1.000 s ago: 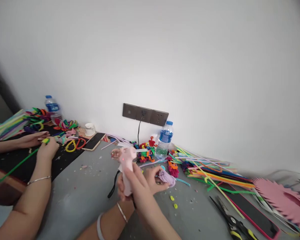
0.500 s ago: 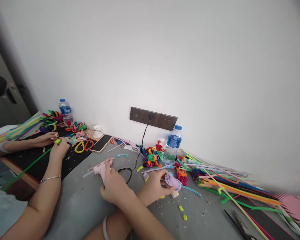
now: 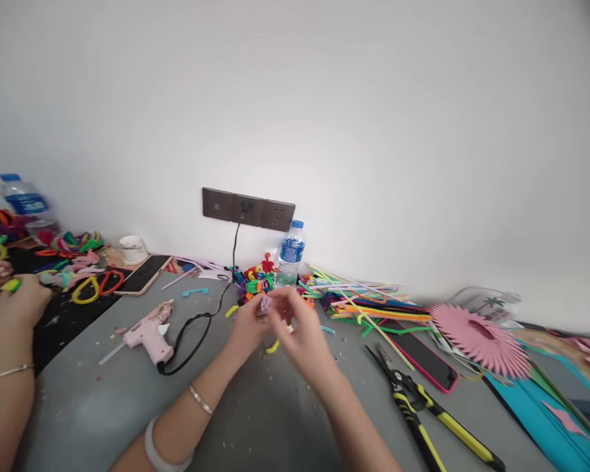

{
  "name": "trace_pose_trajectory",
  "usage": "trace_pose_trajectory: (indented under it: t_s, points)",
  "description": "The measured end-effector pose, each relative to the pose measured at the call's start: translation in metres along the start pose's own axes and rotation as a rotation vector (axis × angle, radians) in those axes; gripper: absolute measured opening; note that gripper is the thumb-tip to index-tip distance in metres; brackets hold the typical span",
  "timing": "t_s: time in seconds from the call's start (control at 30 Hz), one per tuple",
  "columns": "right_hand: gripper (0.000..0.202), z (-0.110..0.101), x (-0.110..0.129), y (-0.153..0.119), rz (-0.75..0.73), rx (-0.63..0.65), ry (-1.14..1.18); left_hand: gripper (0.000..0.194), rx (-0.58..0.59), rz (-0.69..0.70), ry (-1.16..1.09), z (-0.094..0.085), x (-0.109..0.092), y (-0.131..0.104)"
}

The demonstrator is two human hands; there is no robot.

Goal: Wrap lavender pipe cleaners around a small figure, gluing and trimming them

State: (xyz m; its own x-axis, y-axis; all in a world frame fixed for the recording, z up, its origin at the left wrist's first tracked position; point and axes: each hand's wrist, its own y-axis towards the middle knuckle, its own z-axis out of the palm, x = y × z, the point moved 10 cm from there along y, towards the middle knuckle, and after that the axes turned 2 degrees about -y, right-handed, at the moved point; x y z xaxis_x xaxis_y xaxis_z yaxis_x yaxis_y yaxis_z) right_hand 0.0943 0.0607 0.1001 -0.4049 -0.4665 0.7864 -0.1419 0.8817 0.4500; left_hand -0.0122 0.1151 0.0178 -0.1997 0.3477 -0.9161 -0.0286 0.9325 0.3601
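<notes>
My left hand [image 3: 248, 326], with a silver bangle and a white band on its arm, pinches a small purple fuzzy pipe-cleaner piece [image 3: 265, 303]. My right hand [image 3: 297, 321] closes in from the other side, its fingers at the same piece; most of the piece is hidden by the fingers. To the left a pink glue gun [image 3: 147, 333] lies on its side on the grey table, a clear glue stick poking from its back. Its black cord [image 3: 196, 351] runs up to the wall socket [image 3: 246, 208].
Black-and-yellow pliers [image 3: 417, 393], a red-edged phone [image 3: 430, 357] and a pink fringed disc [image 3: 479, 333] lie right. Pipe cleaners [image 3: 378, 303] and a water bottle [image 3: 290, 255] stand or lie along the wall. At left, a co-worker's hands [image 3: 17, 298] work near looped-handle scissors [image 3: 86, 290].
My right hand has let go of the glue gun, which now lies on the table, and has come to the purple piece. My arms are uncrossed. The view has turned right.
</notes>
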Motion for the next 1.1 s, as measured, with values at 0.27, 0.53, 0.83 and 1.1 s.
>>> trace_pose_trajectory:
  t_s: [0.27,0.53,0.83,1.1]
  points:
    - [0.011,-0.071,-0.076,-0.024,0.111,-0.055,-0.136,0.017,0.280,0.012,-0.095,0.033,-0.014,-0.008]
    - [0.018,-0.107,-0.071,-0.061,0.118,-0.147,-0.352,0.017,0.385,0.056,0.000,0.045,-0.019,-0.015]
    - [0.071,-0.206,-0.158,-0.206,0.629,-0.145,-1.075,0.025,0.309,-0.042,-0.135,0.039,-0.012,-0.012]
    - [0.050,-0.197,-0.144,-0.206,0.583,-0.025,-1.058,0.030,0.325,-0.090,-0.229,0.043,-0.012,-0.011]
